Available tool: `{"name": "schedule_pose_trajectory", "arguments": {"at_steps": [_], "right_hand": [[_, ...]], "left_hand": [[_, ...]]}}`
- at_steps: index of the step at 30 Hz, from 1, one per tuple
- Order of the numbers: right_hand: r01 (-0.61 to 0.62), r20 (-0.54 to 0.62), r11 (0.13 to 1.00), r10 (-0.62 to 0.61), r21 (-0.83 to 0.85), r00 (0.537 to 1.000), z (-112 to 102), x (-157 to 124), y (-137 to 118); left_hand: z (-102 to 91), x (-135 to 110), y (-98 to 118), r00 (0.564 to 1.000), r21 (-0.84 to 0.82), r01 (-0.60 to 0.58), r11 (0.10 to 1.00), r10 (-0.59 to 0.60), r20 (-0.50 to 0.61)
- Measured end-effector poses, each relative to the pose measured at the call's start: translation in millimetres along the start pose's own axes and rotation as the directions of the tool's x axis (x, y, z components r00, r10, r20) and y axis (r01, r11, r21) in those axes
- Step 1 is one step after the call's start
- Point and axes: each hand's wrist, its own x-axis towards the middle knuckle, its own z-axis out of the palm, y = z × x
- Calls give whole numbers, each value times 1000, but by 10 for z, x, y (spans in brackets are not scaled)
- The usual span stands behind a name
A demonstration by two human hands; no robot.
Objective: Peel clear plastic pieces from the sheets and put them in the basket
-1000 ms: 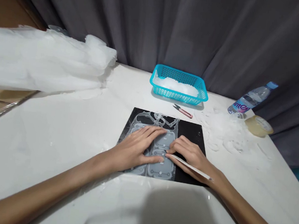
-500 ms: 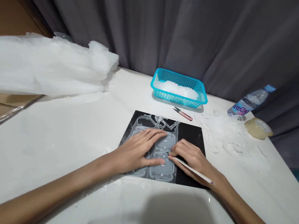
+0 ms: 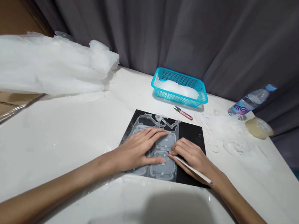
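A black board (image 3: pixel 188 173) lies on the table with a clear plastic or silicone sheet (image 3: pixel 162 172) on its left and middle part. The sheet bears rounded grey-looking panels with small dots and lines. My left hand (image 3: pixel 141 148) rests flat on it, fingers spread and thumb pointing right. Beside it, my right hand (image 3: pixel 189 155) is closed round a slim white stick-like tool (image 3: pixel 195 171), whose back end points toward my wrist. The tool's tip meets the sheet near the gap between two panels; its exact shape is hidden by my fingers.
Behind the board are pink-handled thread snips (image 3: pixel 183 113) and a blue basket (image 3: pixel 179 100) holding white pieces. To the right lie translucent scraps (image 3: pixel 225 130), a tape roll (image 3: pixel 259 128) and a water bottle (image 3: pixel 249 102). A large white plastic-wrapped stack (image 3: pixel 44 67) stands at left.
Both hands stay almost in place, the left still pressed flat and the right still gripping the white tool. The view has shifted very slightly.
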Motion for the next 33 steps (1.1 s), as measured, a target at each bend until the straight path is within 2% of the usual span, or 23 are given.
{"name": "schedule_pose_trajectory", "arguments": {"at_steps": [4, 10, 12, 16, 25, 27, 29, 30, 31, 32, 33], "right_hand": [[21, -20, 998, -23, -66, 1000, 35, -12, -5], [33, -61, 999, -33, -5, 998, 100, 47, 11], [51, -65, 995, -57, -86, 996, 119, 47, 42], [174, -87, 954, -200, -244, 976, 163, 32, 130], [218, -1, 961, -222, -169, 975, 135, 79, 131], [176, -28, 980, -179, -89, 983, 54, 149, 241], [37, -152, 999, -34, 15, 988, -61, 240, 433], [-69, -254, 997, 78, 47, 964, -124, 285, 541], [-156, -344, 984, 178, 90, 922, -185, 326, 641], [-219, -364, 964, 261, 151, 894, -241, 358, 723], [-245, -329, 948, 301, 201, 895, -291, 382, 778]], "left_hand": [[-3, -4, 5, 1000, -16, 1, 1000, -1, -4], [12, -1, -9, 1000, -34, -17, 999, 16, -17], [16, 0, -12, 1000, -31, -21, 999, 21, -17], [18, 6, -19, 1000, -17, -14, 1000, 14, -9], [26, -2, -44, 1000, -80, 15, 997, -15, -7], [24, 2, -44, 999, -91, 24, 996, -22, 27], [18, 8, -45, 996, -97, 39, 994, -31, 81], [13, 9, -47, 994, -98, 47, 994, -37, 104], [8, 7, -50, 992, -98, 55, 994, -43, 119], [4, 3, -53, 991, -99, 59, 993, -47, 123], [1, -4, -56, 991, -101, 65, 993, -52, 121]]}}
